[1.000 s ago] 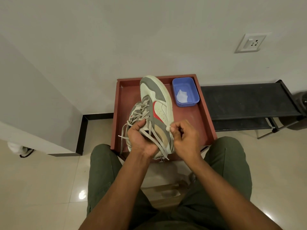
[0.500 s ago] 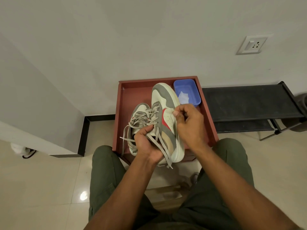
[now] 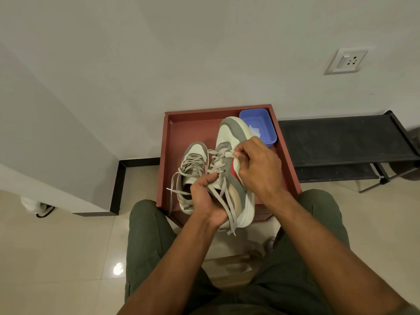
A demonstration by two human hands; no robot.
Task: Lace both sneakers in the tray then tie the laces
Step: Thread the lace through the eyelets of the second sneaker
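Observation:
Two grey, cream and red sneakers sit over a reddish-brown tray (image 3: pixel 172 142). The left sneaker (image 3: pixel 193 160) lies in the tray with loose grey laces hanging over its near side. The right sneaker (image 3: pixel 229 137) is tilted onto its side, toe pointing away. My left hand (image 3: pixel 204 198) grips it at the tongue and collar, with lace ends (image 3: pixel 228 214) trailing below the fingers. My right hand (image 3: pixel 256 164) pinches a lace (image 3: pixel 227 153) at the upper eyelets near the toe.
A blue plastic tub (image 3: pixel 261 123) with something white inside stands in the tray's far right corner. A black low rack (image 3: pixel 341 142) is right of the tray. White walls rise behind and left. My knees in green trousers (image 3: pixel 147 235) flank the tray.
The sneaker has come nearer and turned further onto its side. My right hand has moved from the heel side up to the eyelets near the toe and now pinches a lace there.

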